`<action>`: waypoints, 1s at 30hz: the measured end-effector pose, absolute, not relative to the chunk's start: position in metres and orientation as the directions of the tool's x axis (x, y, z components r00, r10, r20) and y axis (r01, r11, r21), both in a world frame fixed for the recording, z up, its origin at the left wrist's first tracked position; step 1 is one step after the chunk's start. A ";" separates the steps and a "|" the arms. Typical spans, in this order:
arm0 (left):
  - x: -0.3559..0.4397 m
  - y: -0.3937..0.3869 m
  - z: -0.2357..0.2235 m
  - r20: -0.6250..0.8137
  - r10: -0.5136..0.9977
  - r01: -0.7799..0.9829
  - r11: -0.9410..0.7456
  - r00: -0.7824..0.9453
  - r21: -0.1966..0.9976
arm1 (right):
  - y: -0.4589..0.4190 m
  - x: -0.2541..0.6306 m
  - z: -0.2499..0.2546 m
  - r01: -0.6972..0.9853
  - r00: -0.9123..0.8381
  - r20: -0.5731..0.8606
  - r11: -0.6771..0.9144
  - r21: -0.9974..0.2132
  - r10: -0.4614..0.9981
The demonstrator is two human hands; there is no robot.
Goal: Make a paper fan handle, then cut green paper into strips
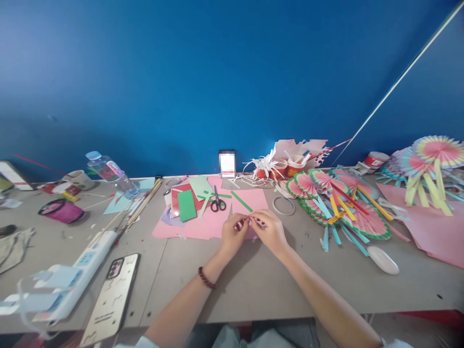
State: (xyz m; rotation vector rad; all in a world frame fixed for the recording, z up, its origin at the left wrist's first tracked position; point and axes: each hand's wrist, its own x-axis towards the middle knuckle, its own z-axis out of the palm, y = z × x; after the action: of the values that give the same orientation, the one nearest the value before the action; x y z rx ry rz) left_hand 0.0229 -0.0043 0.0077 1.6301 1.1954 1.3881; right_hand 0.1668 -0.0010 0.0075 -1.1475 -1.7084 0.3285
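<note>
My left hand [235, 229] and my right hand [268, 231] meet above pink paper [213, 227], fingertips pinched together. Whatever small piece sits between them is mostly hidden, and I cannot make it out. A narrow green paper strip [241, 201] slants up and left from just behind my fingers; I cannot tell whether it touches them. To the left, dark-handled scissors [218, 203] lie with their blades pointing away from me. Next to them are a green paper rectangle [187, 206], a pale green sheet [199, 185] and red paper [180, 194]. A roll of tape [283, 206] lies right of my hands.
Pleated paper fans [337, 193] with coloured strips spread on the right, near a white oval object [383, 260]. Against the blue wall stand a phone [227, 164] and cups [294, 166]. A bottle [113, 171], power strip [85, 270] and another phone [112, 297] occupy the left.
</note>
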 end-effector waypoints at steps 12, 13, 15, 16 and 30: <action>0.025 -0.007 0.001 0.441 0.897 0.287 -0.425 0.008 0.858 | -0.004 0.163 0.009 0.456 0.005 0.552 0.490 -0.743 0.834; 0.025 -0.007 0.001 0.447 0.894 0.293 -0.429 0.006 0.854 | -0.004 0.163 0.009 0.444 0.011 0.546 0.485 -0.753 0.838; 0.025 -0.007 0.000 0.447 0.895 0.296 -0.429 0.009 0.853 | -0.005 0.162 0.009 0.430 0.026 0.535 0.474 -0.769 0.844; 0.025 -0.007 0.000 0.446 0.895 0.294 -0.429 0.012 0.854 | -0.005 0.162 0.009 0.428 0.032 0.529 0.467 -0.774 0.848; 0.025 -0.007 0.001 0.457 0.889 0.294 -0.438 0.004 0.849 | -0.004 0.160 0.009 0.405 0.056 0.484 0.424 -0.810 0.873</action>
State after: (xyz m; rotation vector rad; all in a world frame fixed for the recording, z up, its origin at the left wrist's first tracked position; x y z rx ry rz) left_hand 0.0251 -0.0069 0.0011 1.7552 1.2181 1.4545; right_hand 0.1602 -0.0043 0.0089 -1.1679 -1.5515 0.5198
